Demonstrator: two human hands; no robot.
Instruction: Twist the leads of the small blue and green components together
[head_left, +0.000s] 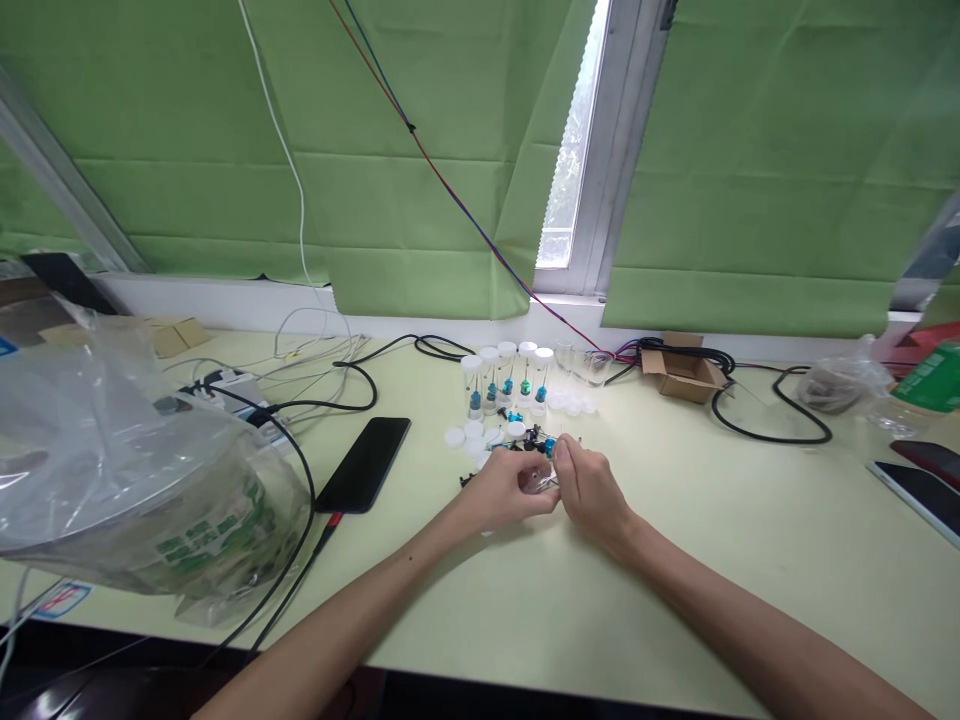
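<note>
My left hand (507,490) and my right hand (589,490) meet over the pale green table (675,560), fingers pinched together. The left hand is closed on a small clear vial (538,482). The right hand pinches a small blue part with wire legs (551,447) at the vial's mouth. Just beyond my hands lie loose blue and black parts (525,435) and white caps (469,435). Behind them stands a row of several capped clear vials (507,380), each with a blue part inside.
A black phone (364,463) lies to the left with black cables (300,480) around it. A large clear plastic bag (112,470) fills the left side. A small cardboard box (681,372) and more cables (765,420) sit at the right rear. Phones (922,480) lie at the far right.
</note>
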